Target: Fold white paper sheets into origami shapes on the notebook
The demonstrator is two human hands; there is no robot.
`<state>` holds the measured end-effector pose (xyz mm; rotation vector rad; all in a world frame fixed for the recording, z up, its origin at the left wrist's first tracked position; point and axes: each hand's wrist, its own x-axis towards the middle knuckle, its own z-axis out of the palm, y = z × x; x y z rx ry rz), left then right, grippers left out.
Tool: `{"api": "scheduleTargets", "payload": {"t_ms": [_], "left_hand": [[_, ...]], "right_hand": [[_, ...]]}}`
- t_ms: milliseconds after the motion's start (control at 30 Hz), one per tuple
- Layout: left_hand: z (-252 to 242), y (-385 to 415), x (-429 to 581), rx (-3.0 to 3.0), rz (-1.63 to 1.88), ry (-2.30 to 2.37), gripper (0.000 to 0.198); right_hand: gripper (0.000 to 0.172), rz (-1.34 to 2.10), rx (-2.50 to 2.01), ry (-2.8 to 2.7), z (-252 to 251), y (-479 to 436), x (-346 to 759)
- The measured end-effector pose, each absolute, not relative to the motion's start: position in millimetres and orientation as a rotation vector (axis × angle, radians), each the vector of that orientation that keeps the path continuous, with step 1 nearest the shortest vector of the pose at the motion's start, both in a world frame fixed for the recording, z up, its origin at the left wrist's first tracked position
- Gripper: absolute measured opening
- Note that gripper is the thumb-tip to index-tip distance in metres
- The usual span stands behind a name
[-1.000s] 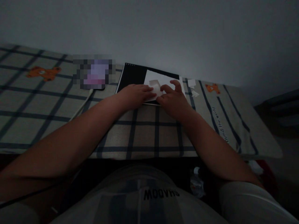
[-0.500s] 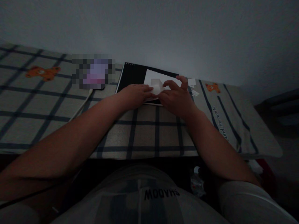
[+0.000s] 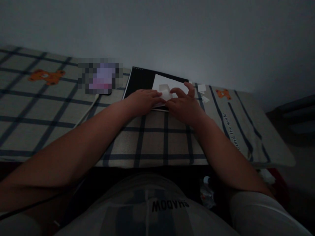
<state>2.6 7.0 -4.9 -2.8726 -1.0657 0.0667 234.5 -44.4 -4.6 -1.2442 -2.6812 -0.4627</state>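
Over a white sheet of paper [image 3: 159,81] lying on a black spiral notebook [image 3: 139,80], both hands meet at a small, thin, whitish piece [image 3: 165,92] that looks translucent and folded. My left hand [image 3: 145,101] comes in from the left, its thumb and fingers closed on the near-left edge of that piece. From the right, my right hand [image 3: 185,105] pinches its near-right edge between thumb and a bent finger, with another finger raised. The fingertips partly hide the piece, so its exact kind cannot be made out.
A checked cloth [image 3: 152,144] covers the table against the wall. To the left lies a pixelated phone [image 3: 102,78] with a white cable [image 3: 90,108]. White paper scraps [image 3: 201,88] sit right of the notebook. Below the table's edge is a clear plastic bottle [image 3: 207,195].
The fingers of my right hand have shifted slightly at the small whitish piece. My left hand stays nearly in place, and the view has moved a little.
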Motion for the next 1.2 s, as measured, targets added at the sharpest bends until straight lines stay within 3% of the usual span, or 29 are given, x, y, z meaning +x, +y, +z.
{"api": "scheduleTargets", "payload": {"t_ms": [567,1200], "left_hand": [[-6,8,4,-2.895,0.072,-1.045,0.056],[-5,7,5,-2.888,0.092,-0.996,0.056]], "right_hand": [[0.036,-0.526,-1.283,-2.626,-8,-41,225],[0.030,-0.327,-1.251,-2.630,-2,-39,227]]}}
